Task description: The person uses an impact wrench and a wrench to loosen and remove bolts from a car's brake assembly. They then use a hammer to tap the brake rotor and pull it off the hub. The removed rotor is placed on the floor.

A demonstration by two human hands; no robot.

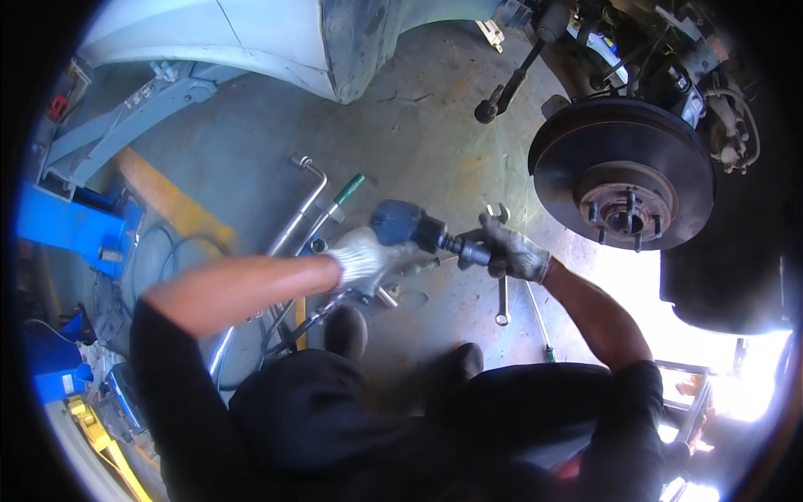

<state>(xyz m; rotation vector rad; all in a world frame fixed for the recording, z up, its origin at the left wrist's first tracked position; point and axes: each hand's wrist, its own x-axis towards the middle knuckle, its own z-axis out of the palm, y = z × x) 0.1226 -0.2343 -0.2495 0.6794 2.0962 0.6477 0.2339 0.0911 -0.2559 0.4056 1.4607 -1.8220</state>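
Note:
My left hand point(365, 258), in a pale work glove, is closed round the handle of a dark blue impact wrench point(396, 222), slightly blurred. The wrench points to the right, and a dark socket point(474, 252) sits at its front end. My right hand point(520, 251), gloved in grey, has its fingers closed about that socket. Below the wrench's handle an air hose point(314, 318) runs toward the lower left. Just under my right hand a combination wrench point(503, 303) lies on the floor, and a thin screwdriver point(542, 328) lies beside it.
A bare brake disc point(577, 159) with wheel studs hangs at the right, with a tie rod end point(488, 109) near it. An L-shaped wrench point(311, 201) and a green-handled tool point(348, 191) lie left of centre. A blue lift arm point(71, 226) stands at far left, under a pale car body panel point(242, 38).

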